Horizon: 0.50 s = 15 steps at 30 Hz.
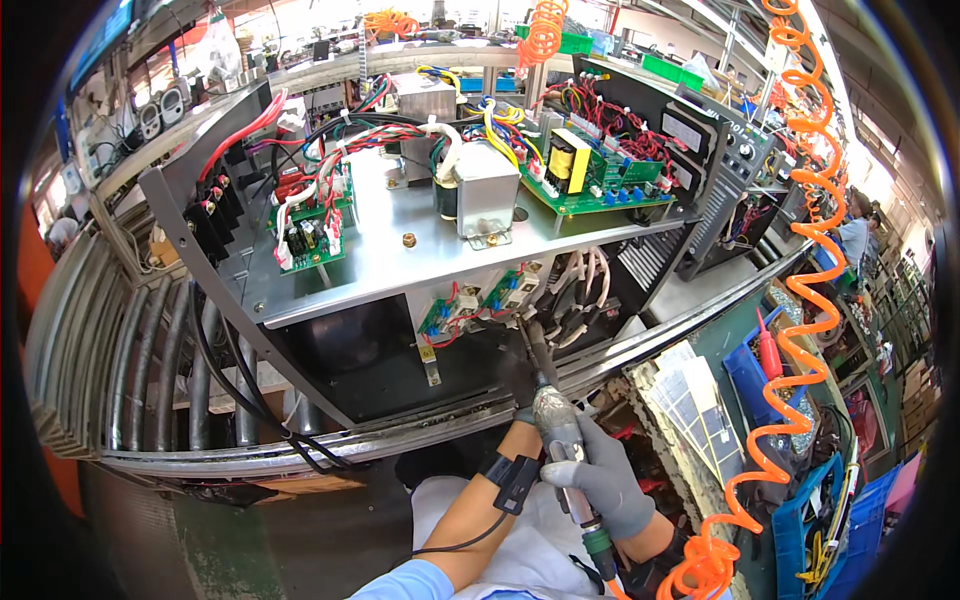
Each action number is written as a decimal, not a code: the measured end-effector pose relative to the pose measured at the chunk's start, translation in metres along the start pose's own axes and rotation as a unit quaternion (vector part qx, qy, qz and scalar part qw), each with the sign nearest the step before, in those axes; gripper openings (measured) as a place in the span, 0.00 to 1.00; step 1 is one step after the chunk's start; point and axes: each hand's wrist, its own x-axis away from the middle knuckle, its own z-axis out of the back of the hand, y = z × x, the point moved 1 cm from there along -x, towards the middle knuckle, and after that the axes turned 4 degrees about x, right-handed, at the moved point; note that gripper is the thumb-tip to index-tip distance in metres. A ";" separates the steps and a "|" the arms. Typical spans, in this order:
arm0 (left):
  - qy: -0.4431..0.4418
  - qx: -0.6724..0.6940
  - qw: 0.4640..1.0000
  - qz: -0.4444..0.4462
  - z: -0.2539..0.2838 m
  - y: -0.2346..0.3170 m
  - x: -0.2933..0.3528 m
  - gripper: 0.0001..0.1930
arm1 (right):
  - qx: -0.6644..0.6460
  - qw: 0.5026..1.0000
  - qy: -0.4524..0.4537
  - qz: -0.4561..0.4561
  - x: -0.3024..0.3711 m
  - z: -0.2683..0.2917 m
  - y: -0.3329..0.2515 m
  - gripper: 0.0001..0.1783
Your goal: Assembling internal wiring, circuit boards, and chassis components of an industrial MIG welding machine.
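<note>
My right hand, in a grey glove, is wrapped round a pneumatic screwdriver. The tool points up and away, its tip near a lower panel with small green circuit boards inside an open machine chassis. A sliver of my gloved left hand shows beside the tool's front end; its fingers are hidden behind the tool. On the chassis shelf sit a boxed metal transformer, a green circuit board with a yellow coil and a smaller green board with bundled wires.
The chassis stands on a roller conveyor with a metal rail. An orange coiled air hose hangs at the right. Blue bins, a red-handled tool and paper sheets lie on the side bench. Black cables droop over the rollers.
</note>
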 end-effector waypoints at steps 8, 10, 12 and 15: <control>-0.005 0.002 1.000 0.009 0.000 0.004 -0.001 0.09 | 0.103 0.993 0.012 0.060 -0.006 0.004 0.019 0.51; -0.004 -0.004 1.000 0.006 0.000 0.002 -0.001 0.09 | 0.105 0.993 0.013 0.058 -0.006 0.005 0.017 0.51; -0.001 -0.009 1.000 -0.001 -0.002 0.001 -0.006 0.09 | 0.118 0.993 -0.007 0.013 -0.004 0.008 0.003 0.50; 0.003 -0.008 1.000 0.008 -0.002 0.000 -0.004 0.09 | 0.086 0.996 -0.020 0.009 -0.005 0.012 0.006 0.49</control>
